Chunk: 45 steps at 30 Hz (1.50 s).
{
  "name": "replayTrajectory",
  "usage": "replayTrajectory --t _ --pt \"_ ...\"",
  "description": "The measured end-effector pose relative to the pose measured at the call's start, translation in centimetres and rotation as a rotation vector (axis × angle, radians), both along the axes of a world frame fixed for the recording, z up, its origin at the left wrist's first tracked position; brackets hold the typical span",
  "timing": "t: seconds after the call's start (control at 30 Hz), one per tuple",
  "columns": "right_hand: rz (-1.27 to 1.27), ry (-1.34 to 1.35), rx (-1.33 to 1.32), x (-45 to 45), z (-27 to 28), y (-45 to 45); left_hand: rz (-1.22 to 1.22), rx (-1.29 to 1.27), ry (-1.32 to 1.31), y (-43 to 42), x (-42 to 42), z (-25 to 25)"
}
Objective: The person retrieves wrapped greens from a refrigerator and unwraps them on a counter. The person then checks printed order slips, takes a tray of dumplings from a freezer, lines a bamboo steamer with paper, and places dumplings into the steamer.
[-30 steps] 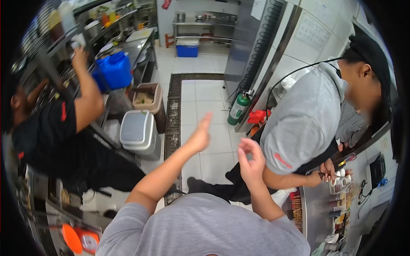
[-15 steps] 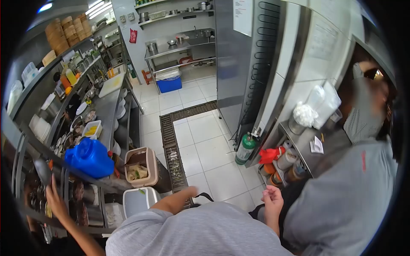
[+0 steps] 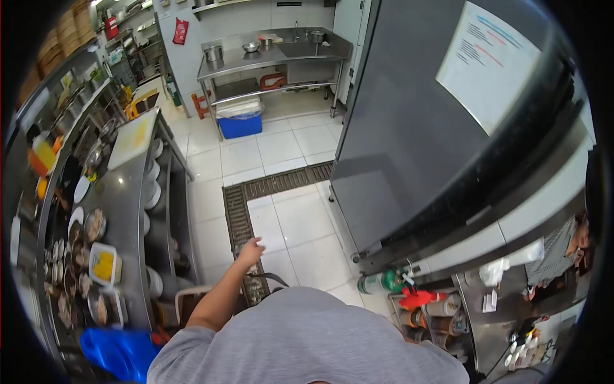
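My left hand [image 3: 251, 251] hangs out in front of me over the white floor tiles, beside the drain grate [image 3: 238, 214]. Its fingers look loosely bent and a little apart, with nothing in them. A dark strap [image 3: 274, 277] shows just below that hand, near the grey shirt [image 3: 307, 333]. My right hand is out of sight behind my body. To the left of my arm, the rim of a brown bin [image 3: 187, 293] is partly hidden.
A steel counter [image 3: 121, 185] with bowls and a yellow-filled tub [image 3: 104, 265] runs along the left. A tall grey fridge [image 3: 409, 121] stands right, with a green gas cylinder [image 3: 378, 281] near its base. Ahead are a sink table [image 3: 256, 61] and a blue box [image 3: 240, 126].
My view has moved forward and tilted, bringing the fridge and sink table nearer. My left arm now reaches further ahead. My right hand and the nearby grey-shirted person have left view.
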State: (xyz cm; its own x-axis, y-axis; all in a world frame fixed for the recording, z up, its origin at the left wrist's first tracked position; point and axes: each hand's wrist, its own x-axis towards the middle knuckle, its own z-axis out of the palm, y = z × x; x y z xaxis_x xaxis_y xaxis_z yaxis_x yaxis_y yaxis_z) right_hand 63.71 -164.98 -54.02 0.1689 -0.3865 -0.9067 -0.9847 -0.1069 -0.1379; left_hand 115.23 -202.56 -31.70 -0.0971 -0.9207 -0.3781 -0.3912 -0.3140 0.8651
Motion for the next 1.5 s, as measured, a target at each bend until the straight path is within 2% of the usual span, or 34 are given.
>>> replayTrajectory --t 0.03,0.07,0.1,0.17,0.2,0.27,0.33,0.4,0.47,0.5,0.53,0.57,0.6,0.63,0.67,0.73,0.77,0.87,0.9,0.93,0.97,1.0,1.07,1.13,1.2,1.27,1.33,1.37,1.4,1.43,1.47,1.5 --pt "-0.185 0.04 -0.035 -1.1 -2.1 2.0 -0.107 -0.038 -0.027 -4.0 -2.2 3.5" --pt "-0.255 0.044 0.105 -1.6 -0.1 1.2 -0.215 -0.071 -0.053 -7.7 -4.9 8.7" --pt "-0.325 0.048 0.249 -1.8 2.5 1.2 -0.303 -0.155 -0.054 -11.8 -7.3 11.5" --pt "-1.546 0.229 0.243 -1.2 4.2 0.4 -0.486 -0.404 -0.079 -21.9 -11.8 14.2" --pt "-1.707 0.253 0.216 -0.5 5.5 -1.7 -0.546 -0.429 0.005 -26.4 -14.0 16.6" --pt "-1.411 0.171 0.199 0.1 6.7 -9.5 -0.642 -0.459 0.13 -34.4 -17.1 22.3" --pt "-1.056 0.06 0.112 0.0 6.6 -19.8 -0.639 -0.469 0.1 -42.0 -18.6 25.0" --pt "-0.796 -0.028 -0.012 -0.8 7.0 -31.4 -0.528 -0.414 0.226 -49.6 -18.0 22.5" --pt "-0.492 -0.083 -0.187 -2.3 8.2 -43.2 -0.453 -0.347 0.05 -56.4 -14.9 17.1" --pt "-0.394 -0.117 -0.309 -3.2 9.2 -49.1 -0.395 -0.204 -0.064 -58.7 -12.6 14.2" --pt "-0.346 -0.146 -0.426 -4.0 10.5 -55.1 -0.347 -0.226 -0.202 -62.2 -8.8 5.6" --pt "-0.359 -0.218 -0.519 -4.1 13.2 -61.0 -0.351 -0.098 -0.404 -61.9 -6.8 7.7" --pt "-0.837 -0.196 -0.619 -1.5 19.4 -67.9 -0.234 0.052 -0.266 -63.1 -3.5 3.0" --pt "-1.127 -0.373 -0.536 -1.1 21.0 -73.3 -0.065 0.211 0.071 -63.1 -1.1 1.6" --pt "-1.412 -0.557 -0.443 -1.5 22.0 -77.8 0.117 0.274 0.126 -63.0 0.3 1.1" --pt "-1.475 -0.581 -0.382 -1.5 25.7 -86.0 0.326 0.47 0.031 -65.7 2.7 -1.3" --pt "-1.526 -0.622 -0.31 -1.9 26.3 -89.6 0.295 0.463 0.028 -70.7 1.0 -1.8" --pt "-1.492 -0.729 -0.311 -6.7 5.8 -92.6 -0.209 0.162 -0.199 -85.3 -4.6 -3.5" --pt "-0.873 -0.279 -0.404 -6.2 -2.4 -92.1 -0.387 0.051 -0.275 -90.3 -6.5 -3.0" --pt "-0.246 0.162 -0.479 -5.8 -10.0 -91.9 -0.104 0.277 -0.115 -96.9 -12.1 -2.0" --pt "-0.565 0.016 -0.339 -5.4 -3.0 -92.5 -0.212 0.021 -0.131 -102.5 -18.6 0.7" --pt "-0.886 -0.053 -0.235 -6.0 1.4 -92.9 -0.354 -0.092 -0.277 -108.7 -24.9 2.5" --pt "-1.323 -0.055 -0.125 -6.9 5.9 -93.9 -0.639 -0.409 -0.277 -119.8 -37.5 5.6" --pt "-1.576 -0.047 -0.082 -7.8 8.4 -95.6 -0.795 -0.52 -0.106 -124.7 -50.6 14.6" --pt "-1.74 -0.036 -0.057 -9.0 9.5 -97.7 -0.912 -0.588 0.01 -126.8 -60.9 20.2" --pt "-1.8 -0.035 -0.037 -11.0 9.6 -100.1 -1.154 -0.323 0.289 -127.4 -70.2 22.9" --pt "-1.783 -0.04 -0.028 -14.2 9.4 -103.0 -1.485 -0.131 0.323 -126.3 -76.5 21.9" --pt "-1.751 -0.041 -0.035 -16.8 9.2 -104.8 -1.626 0.108 0.217 -124.4 -78.5 22.9" --pt "-1.691 -0.032 -0.058 -19.7 9.0 -106.8 -1.791 0.229 0.236 -123.4 -80.1 20.4" --pt "-1.594 -0.012 -0.101 -22.8 8.5 -108.8 -1.899 0.344 0.14 -122.4 -81.4 17.9" --pt "-1.448 0.041 -0.183 -26.9 8.5 -110.9 -2.009 0.468 -0.086 -121.2 -82.4 17.0" --pt "-1.296 0.13 -0.289 -31.5 8.8 -113.2 -1.992 0.596 -0.049 -121.2 -83.9 16.8"
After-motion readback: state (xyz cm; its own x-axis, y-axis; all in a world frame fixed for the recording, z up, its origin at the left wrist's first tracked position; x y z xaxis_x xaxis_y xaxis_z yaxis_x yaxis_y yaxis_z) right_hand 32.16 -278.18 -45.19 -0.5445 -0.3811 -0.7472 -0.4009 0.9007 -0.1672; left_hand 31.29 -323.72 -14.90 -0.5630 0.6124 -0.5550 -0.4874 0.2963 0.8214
